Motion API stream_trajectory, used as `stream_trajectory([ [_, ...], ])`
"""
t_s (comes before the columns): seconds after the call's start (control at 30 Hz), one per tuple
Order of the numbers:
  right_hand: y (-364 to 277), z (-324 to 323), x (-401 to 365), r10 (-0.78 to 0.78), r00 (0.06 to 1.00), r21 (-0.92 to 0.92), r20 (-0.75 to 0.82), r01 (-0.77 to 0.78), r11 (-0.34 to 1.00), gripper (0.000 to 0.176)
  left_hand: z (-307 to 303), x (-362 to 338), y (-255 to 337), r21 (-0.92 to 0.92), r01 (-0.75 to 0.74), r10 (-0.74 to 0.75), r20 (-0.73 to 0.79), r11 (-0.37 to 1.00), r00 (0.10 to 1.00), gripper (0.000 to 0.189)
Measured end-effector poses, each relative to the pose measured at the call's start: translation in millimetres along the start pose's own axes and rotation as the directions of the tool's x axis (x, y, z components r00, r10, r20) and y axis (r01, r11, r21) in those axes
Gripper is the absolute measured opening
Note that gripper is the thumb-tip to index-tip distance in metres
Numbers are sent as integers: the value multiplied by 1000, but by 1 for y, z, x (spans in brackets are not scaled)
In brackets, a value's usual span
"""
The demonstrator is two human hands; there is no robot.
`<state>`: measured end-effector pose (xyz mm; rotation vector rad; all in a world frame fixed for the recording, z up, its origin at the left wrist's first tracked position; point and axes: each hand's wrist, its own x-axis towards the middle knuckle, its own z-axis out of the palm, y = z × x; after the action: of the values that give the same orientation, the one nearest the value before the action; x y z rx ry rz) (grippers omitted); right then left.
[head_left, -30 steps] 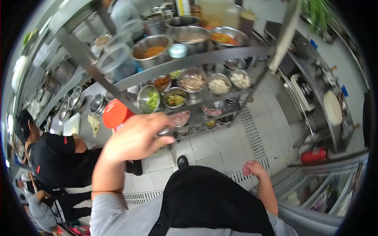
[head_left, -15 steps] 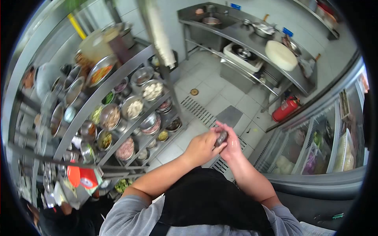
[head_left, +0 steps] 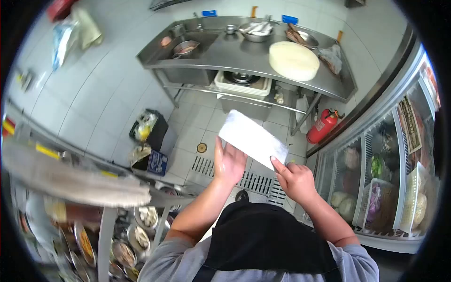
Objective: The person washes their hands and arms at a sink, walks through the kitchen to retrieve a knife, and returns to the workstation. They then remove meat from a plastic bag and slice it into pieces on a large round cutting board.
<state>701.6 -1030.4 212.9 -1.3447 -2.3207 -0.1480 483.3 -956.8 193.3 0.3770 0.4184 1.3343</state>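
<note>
A broad white rectangular slab (head_left: 251,140), perhaps a blade or sheet washed out by glare, is held out in front of my body. My right hand (head_left: 296,180) grips its lower right end, the thumb lying on top. At its lower left edge is my left hand (head_left: 229,162), palm up with fingers and thumb spread, next to the slab; whether the fingers touch its underside is hidden.
Ahead is a steel counter (head_left: 225,51) with a sink, bowls and a thick round white board (head_left: 294,61). A red fire extinguisher (head_left: 322,126) and an open fridge (head_left: 357,188) stand right. Bins (head_left: 150,129) and a bowl rack (head_left: 107,235) are left.
The view has turned toward the counter. My hands, earlier together around a dark roundish object, have separated. The white slab is now in my right hand, and the dark object is no longer visible.
</note>
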Motion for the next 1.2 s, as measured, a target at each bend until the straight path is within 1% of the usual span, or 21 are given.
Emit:
stream_trajectory([
  [0.07, 11, -1, 21, 52, 999, -6, 12, -52, 999, 61, 33, 39, 8, -209, 52, -17, 165, 977, 986, 85],
  [0.17, 42, 3, 50, 97, 995, -37, -10, -97, 995, 63, 63, 89, 11, -281, 128, -44, 288, 951, 957, 86],
  [0.2, 52, 6, 58, 105, 994, -52, -19, -106, 993, 63, 73, 103, 10, -314, 149, -68, 257, 938, 964, 87],
  [0.33, 109, 21, 97, 134, 989, -70, -56, -138, 988, 63, 87, 182, -5, -197, 114, -56, 276, 974, 959, 85],
  [0.43, 157, 36, 121, 144, 989, -92, -43, -147, 985, 64, 99, 238, -18, -183, 102, -59, 224, 978, 973, 85],
  [0.5, 194, 45, 142, 116, 990, -88, -78, -123, 988, 65, 106, 269, -24, -58, 41, -29, 189, 998, 981, 85],
  [0.57, 225, 50, 160, 133, 989, -37, -69, -136, 990, 65, 107, 297, -29, -62, 49, -43, 100, 997, 994, 82],
  [0.63, 266, 61, 176, 115, 989, 24, -93, -113, 993, 65, 81, 333, -34, 67, 41, -39, -29, 997, 999, 77],
  [0.7, 297, 65, 191, 259, 962, 130, -90, -246, 960, 63, 69, 347, -33, 141, 44, -40, -36, 989, 999, 71],
  [0.73, 317, 65, 199, 307, 951, 177, -45, -295, 939, 54, 65, 351, -32, 227, 78, -53, -116, 971, 992, 67],
  [0.77, 334, 64, 205, 297, 954, 177, -37, -286, 942, 54, 60, 355, -32, 304, 119, -60, -194, 945, 979, 64],
  [0.83, 369, 62, 222, 496, 868, 225, 20, -488, 844, 34, 31, 370, -30, 324, 146, -73, -226, 935, 971, 56],
  [0.9, 400, 50, 244, 643, 724, 170, 249, -686, 707, 19, 17, 409, -30, 343, 183, -98, -252, 921, 963, 48],
  [0.93, 414, 44, 253, 633, 740, 48, 229, -658, 752, 17, 14, 432, -31, 452, 159, -62, -222, 878, 973, 43],
  [0.97, 431, 48, 258, 660, 700, -15, 271, -683, 730, 19, 10, 452, -33, 553, 138, -36, -192, 821, 981, 38],
  [1.03, 455, 53, 263, 679, 588, -167, 440, -689, 705, 25, 22, 505, -42, 586, 145, -48, -178, 797, 983, 32],
  [1.07, 460, 55, 266, 693, 576, -186, 434, -696, 694, 25, 25, 539, -47, 674, 150, -104, -109, 723, 989, 31],
  [1.1, 462, 58, 266, 717, 493, -216, 493, -728, 650, 27, 31, 577, -53, 754, 131, -160, -34, 644, 987, 30],
  [1.13, 463, 60, 267, 734, 400, -250, 549, -759, 601, 29, 36, 614, -68, 732, 87, -179, 48, 676, 983, 29],
  [1.17, 461, 60, 268, 751, 375, -271, 543, -769, 579, 29, 42, 646, -84, 706, 61, -207, 123, 706, 971, 28],
  [1.2, 457, 59, 270, 758, 350, -250, 551, -797, 550, 30, 54, 679, -96, 794, -70, -216, 248, 604, 944, 27],
])
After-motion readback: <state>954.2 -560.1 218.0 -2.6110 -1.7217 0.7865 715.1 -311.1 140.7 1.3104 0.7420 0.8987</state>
